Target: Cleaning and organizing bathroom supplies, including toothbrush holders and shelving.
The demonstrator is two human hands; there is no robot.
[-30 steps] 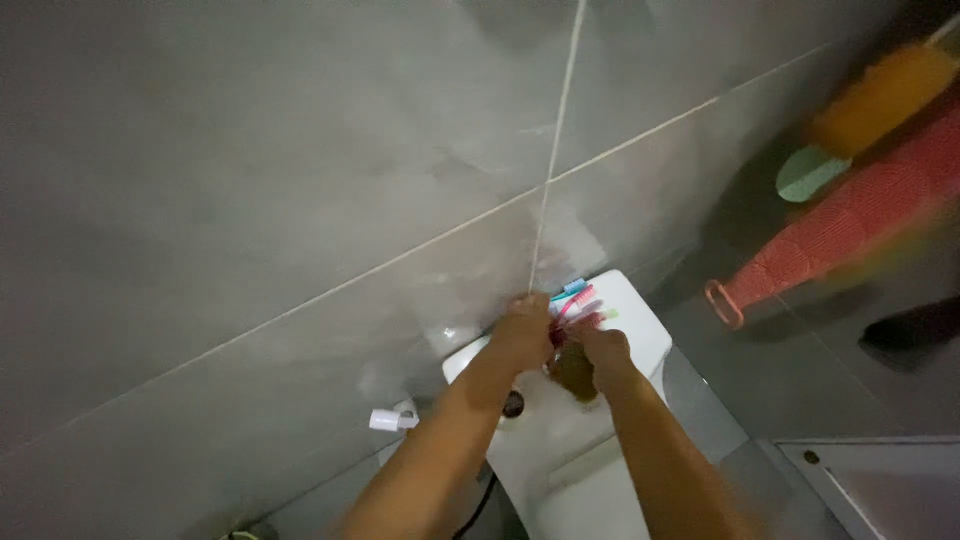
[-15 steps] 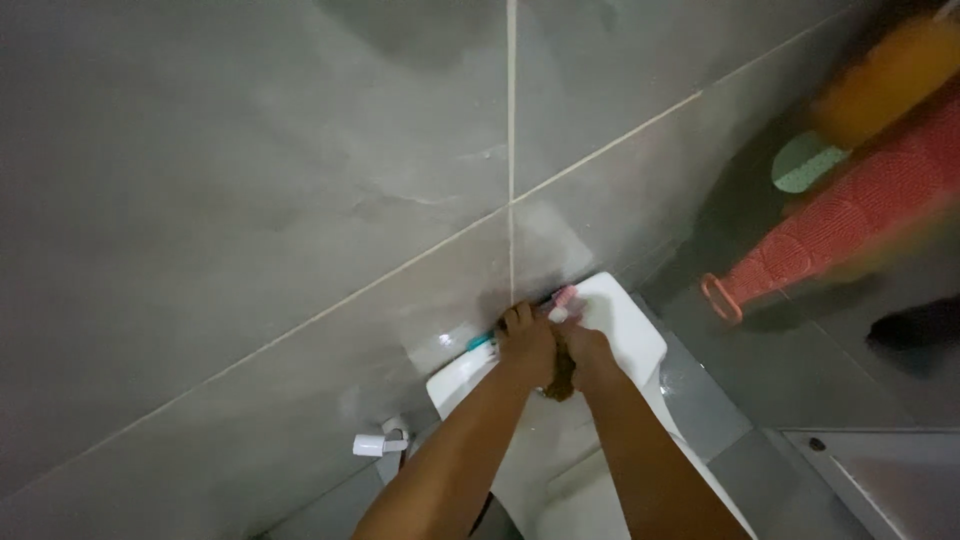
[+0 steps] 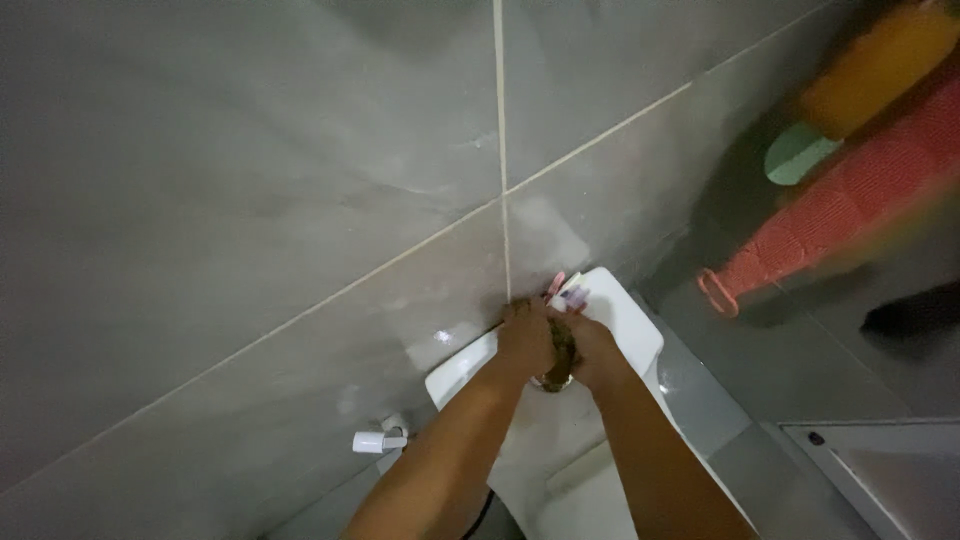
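Observation:
Both my hands meet on top of a white toilet tank point(image 3: 620, 320) that stands against a grey tiled wall point(image 3: 300, 200). My left hand point(image 3: 525, 338) lies with curled fingers on the lid beside the wall. My right hand point(image 3: 592, 348) presses against it, closed around a small bundle of pink and white objects point(image 3: 566, 290) that sticks out past the fingertips. A round metal flush button point(image 3: 553, 382) shows just under the two wrists. What the left hand grips is hidden.
A small white water valve point(image 3: 375, 440) juts from the wall at lower left. At the right hang a blurred red-orange scrubber with a loop point(image 3: 840, 210), an orange object point(image 3: 880, 60) and a pale green disc point(image 3: 800, 152). A white tray edge point(image 3: 880, 470) sits at lower right.
The view has swung so the tile seam and tank sit further right. My hands have drawn closer together on the lid, and the colourful bundle now shows less beyond the fingers.

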